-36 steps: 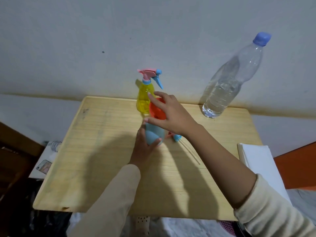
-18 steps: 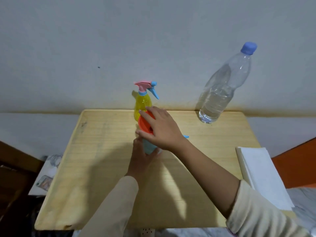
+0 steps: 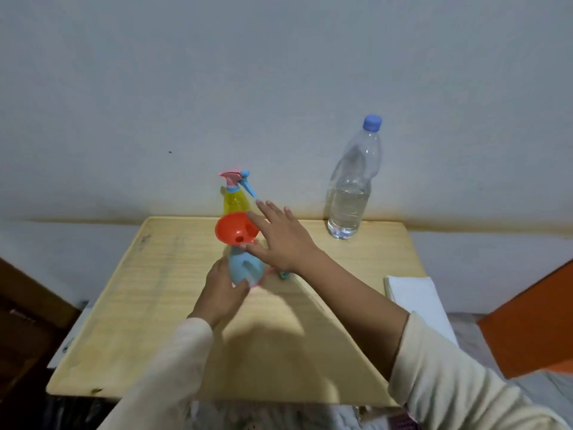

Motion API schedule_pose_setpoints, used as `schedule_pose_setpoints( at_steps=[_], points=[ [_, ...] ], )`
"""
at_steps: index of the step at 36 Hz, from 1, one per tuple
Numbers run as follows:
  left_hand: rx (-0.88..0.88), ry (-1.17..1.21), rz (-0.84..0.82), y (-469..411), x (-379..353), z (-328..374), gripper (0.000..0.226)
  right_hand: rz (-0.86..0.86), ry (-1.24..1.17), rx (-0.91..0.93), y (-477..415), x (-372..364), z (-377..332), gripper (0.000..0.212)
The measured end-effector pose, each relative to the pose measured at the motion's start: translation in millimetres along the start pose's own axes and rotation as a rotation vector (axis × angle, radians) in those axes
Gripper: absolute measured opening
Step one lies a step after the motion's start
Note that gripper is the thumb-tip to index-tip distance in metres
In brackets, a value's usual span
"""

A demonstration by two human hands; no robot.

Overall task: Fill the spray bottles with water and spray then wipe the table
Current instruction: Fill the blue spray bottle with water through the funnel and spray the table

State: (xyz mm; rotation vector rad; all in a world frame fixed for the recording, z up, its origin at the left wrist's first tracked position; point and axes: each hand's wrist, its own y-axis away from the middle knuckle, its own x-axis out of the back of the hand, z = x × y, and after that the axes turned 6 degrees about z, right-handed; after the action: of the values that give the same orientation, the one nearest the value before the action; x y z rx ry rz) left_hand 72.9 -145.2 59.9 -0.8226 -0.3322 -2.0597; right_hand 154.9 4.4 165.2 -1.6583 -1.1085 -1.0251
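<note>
A light blue spray bottle (image 3: 245, 270) without its head stands mid-table, and my left hand (image 3: 221, 294) grips its lower body. A red funnel (image 3: 236, 228) sits in its neck, tilted a little toward me. My right hand (image 3: 279, 235) hovers just right of the funnel with fingers spread, thumb and forefinger still close to its rim. Behind stands a yellow spray bottle (image 3: 236, 198) with a pink and blue trigger head. A large clear water bottle (image 3: 353, 187), blue cap on, about half full, stands at the table's (image 3: 161, 290) back right.
A small pink and teal part (image 3: 282, 275), likely the removed spray head, lies on the table behind my right wrist. A folded white cloth (image 3: 415, 297) rests off the table's right edge. The wall rises directly behind the table. An orange panel (image 3: 533, 324) stands at right.
My right hand has opened and drawn slightly right off the funnel, which now shows fully in the blue bottle's neck. The camera has tilted up.
</note>
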Motion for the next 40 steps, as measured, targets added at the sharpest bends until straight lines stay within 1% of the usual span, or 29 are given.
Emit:
schedule_pose_setpoints(
  at_steps=[4,8,10,12,15,19,24,28,30,32,33,34,37,40],
  points=[
    [0.084,-0.103,-0.063,24.5,-2.6,20.5,0.042,-0.029,0.046,-0.033,34.8,21.4,18.9,0.069],
    [0.071,-0.096,-0.084,39.0,-20.2,48.0,0.026,-0.023,0.041,-0.113,69.3,39.1,44.1,0.067],
    [0.052,-0.105,-0.112,40.0,-29.6,70.5,0.030,-0.012,0.020,-0.164,84.4,47.1,58.4,0.062],
    [-0.009,-0.125,-0.140,34.7,-38.7,93.5,0.050,-0.015,0.019,-0.211,95.4,50.0,75.4,0.058],
    [-0.074,-0.091,-0.146,20.3,-48.5,128.8,0.063,-0.001,0.018,-0.290,104.6,54.4,102.6,0.057],
    [-0.154,-0.051,-0.119,-16.3,-57.8,173.5,0.073,0.013,-0.009,-0.386,104.2,58.1,135.8,0.070],
    [-0.270,0.012,-0.051,-77.2,-63.1,230.3,0.083,0.065,-0.103,-0.504,80.6,59.1,170.2,0.072],
    [-0.293,0.127,-0.059,-119.4,-68.2,264.6,0.091,0.090,-0.228,-0.594,52.9,58.5,188.9,0.084],
    [-0.276,0.178,-0.077,-135.7,-75.0,274.7,0.095,0.119,-0.332,-0.655,36.5,59.2,194.2,0.094],
    [-0.264,0.202,-0.083,-149.5,-83.5,280.2,0.095,0.180,-0.432,-0.703,18.0,48.5,206.8,0.103],
    [-0.262,0.211,-0.082,-155.7,-88.2,281.0,0.092,0.207,-0.475,-0.719,9.3,36.9,219.3,0.103],
    [-0.264,0.220,-0.082,-160.9,-92.6,280.4,0.088,0.235,-0.487,-0.733,1.6,31.6,226.3,0.100],
    [-0.282,0.241,-0.076,-169.4,-102.6,273.6,0.078,0.291,-0.540,-0.709,-11.8,33.9,224.0,0.077],
    [-0.286,0.276,-0.040,-170.9,-104.2,266.9,0.073,0.332,-0.570,-0.724,-17.4,31.6,222.1,0.074]
  ],
)
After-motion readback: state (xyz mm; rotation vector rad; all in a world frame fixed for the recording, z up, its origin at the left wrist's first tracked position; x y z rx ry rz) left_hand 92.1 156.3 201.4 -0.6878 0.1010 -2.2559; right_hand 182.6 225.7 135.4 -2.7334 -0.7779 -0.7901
